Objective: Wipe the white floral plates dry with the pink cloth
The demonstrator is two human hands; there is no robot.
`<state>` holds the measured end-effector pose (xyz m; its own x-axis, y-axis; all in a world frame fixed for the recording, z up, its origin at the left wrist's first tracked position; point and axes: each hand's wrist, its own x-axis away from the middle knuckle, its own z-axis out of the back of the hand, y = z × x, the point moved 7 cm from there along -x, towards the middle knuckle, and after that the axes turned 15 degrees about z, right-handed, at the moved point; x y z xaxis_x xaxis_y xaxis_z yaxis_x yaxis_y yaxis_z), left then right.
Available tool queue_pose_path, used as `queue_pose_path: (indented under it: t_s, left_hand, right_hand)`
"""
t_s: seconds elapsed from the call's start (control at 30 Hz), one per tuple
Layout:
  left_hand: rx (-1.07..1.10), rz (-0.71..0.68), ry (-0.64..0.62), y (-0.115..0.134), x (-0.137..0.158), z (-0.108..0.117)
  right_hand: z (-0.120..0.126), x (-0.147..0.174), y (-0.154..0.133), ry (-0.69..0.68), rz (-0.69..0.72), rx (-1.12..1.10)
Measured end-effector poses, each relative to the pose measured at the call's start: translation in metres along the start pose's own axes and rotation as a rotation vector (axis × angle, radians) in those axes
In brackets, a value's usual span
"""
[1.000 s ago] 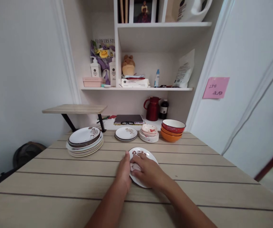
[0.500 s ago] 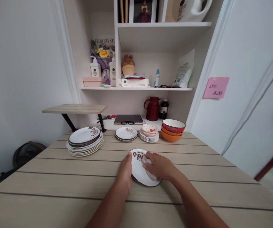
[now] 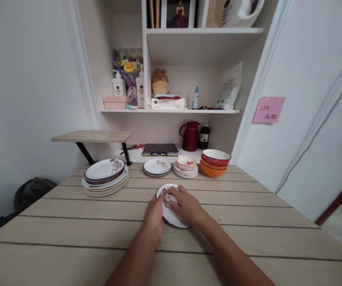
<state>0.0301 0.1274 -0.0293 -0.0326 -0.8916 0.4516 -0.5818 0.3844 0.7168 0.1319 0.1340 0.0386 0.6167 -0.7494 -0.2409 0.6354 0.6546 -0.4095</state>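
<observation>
A white plate (image 3: 171,216) with a dark rim and a brown floral print is held low over the slatted table. My left hand (image 3: 154,216) grips its left edge, thumb over the rim. Bunched under the fingers of my right hand (image 3: 185,204) is a pale cloth (image 3: 171,197), pressed against the upper part of the plate. The right hand hides much of the plate's right side and most of the print. Whether the plate's far edge touches the table I cannot tell.
Behind the hands stand a tall plate stack (image 3: 105,176), a short plate stack (image 3: 157,167), small dishes (image 3: 185,167) and nested bowls (image 3: 214,163). A raised wooden shelf (image 3: 93,136) is at back left. Beyond are a red jug (image 3: 190,136) and dark folder (image 3: 161,149).
My right hand has moved the cloth up and left across the plate, towards my left thumb. The plate has shifted slightly left and is still in my left hand.
</observation>
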Motion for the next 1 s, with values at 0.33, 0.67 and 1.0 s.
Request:
queue_pose_path:
  t_s: [0.33,0.67,1.0]
  left_hand:
    - [-0.039,-0.007,-0.001,-0.002,0.001,-0.002]
    - [-0.003,-0.011,0.005,0.005,0.007,-0.004]
    - [-0.064,0.018,0.026,0.001,0.013,-0.005]
  right_hand:
    - [0.011,0.027,-0.001,-0.197,0.045,0.053]
    - [0.0,-0.001,-0.016,0.022,0.099,-0.03]
    - [0.019,0.027,0.016,-0.186,-0.053,0.087]
